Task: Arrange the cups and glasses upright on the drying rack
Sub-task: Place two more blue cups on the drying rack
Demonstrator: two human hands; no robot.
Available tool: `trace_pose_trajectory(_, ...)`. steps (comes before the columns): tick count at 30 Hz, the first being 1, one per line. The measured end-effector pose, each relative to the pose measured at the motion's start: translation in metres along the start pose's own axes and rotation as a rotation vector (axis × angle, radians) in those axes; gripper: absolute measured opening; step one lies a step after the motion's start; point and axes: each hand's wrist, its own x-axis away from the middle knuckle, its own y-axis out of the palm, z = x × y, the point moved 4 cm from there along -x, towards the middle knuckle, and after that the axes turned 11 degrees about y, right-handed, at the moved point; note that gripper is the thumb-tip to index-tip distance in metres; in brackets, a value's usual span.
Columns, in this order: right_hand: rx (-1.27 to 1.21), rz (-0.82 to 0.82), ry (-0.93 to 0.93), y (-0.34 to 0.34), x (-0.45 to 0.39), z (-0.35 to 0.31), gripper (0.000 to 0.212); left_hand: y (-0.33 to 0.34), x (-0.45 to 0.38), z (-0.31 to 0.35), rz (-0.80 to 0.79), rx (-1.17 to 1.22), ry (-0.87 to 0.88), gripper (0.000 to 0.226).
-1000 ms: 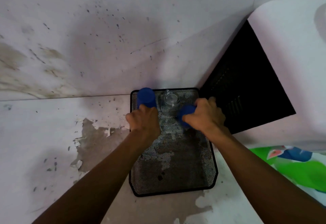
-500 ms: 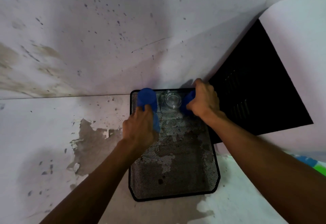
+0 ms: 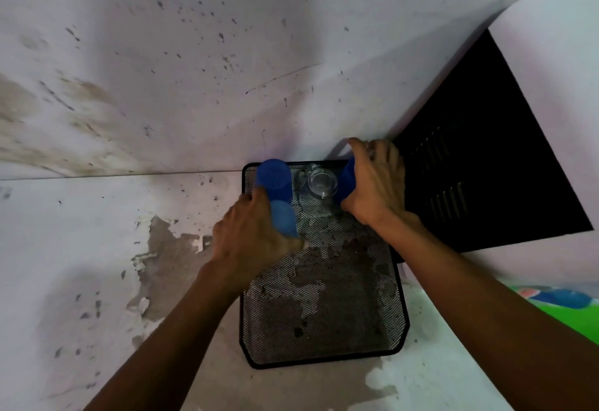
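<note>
Along the far edge of the black mesh drying rack (image 3: 324,297) stand a blue cup (image 3: 274,179) at the left corner and a clear glass (image 3: 319,188) in the middle. The left hand (image 3: 256,235) has its grip closed around a second blue cup (image 3: 283,222) just in front of the first; the right hand (image 3: 376,183) grips a third blue cup (image 3: 346,179) at the far right corner, just beside the glass. The rack sits on a worn tabletop (image 3: 97,248) against a stained wall (image 3: 194,54). The row is tight (cups nearly touching), so I judge a careless release could nudge the glass or tip a neighbour.
</note>
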Motion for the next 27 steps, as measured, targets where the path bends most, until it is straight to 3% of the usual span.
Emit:
trace_pose_trajectory(5,0.082,0.092,-0.178,0.000,0.006,-0.016,0.084,-0.046,-0.020,0.000,0.352,0.165,-0.085,0.071)
trace_pose_trajectory(11,0.206,-0.009,-0.216,0.018,0.002,-0.031,0.075,-0.023,-0.059,-0.007,0.080,0.215,0.069,0.076)
trace_pose_trajectory(16,0.149,-0.061,-0.265,0.017,-0.001,-0.037,0.058,-0.020,-0.062,-0.011,0.125,0.177,0.113,0.065)
trace_pose_trajectory(27,0.150,-0.145,-0.273,0.009,-0.002,-0.043,0.073,-0.018,-0.060,-0.011,0.132,0.179,0.099,0.070)
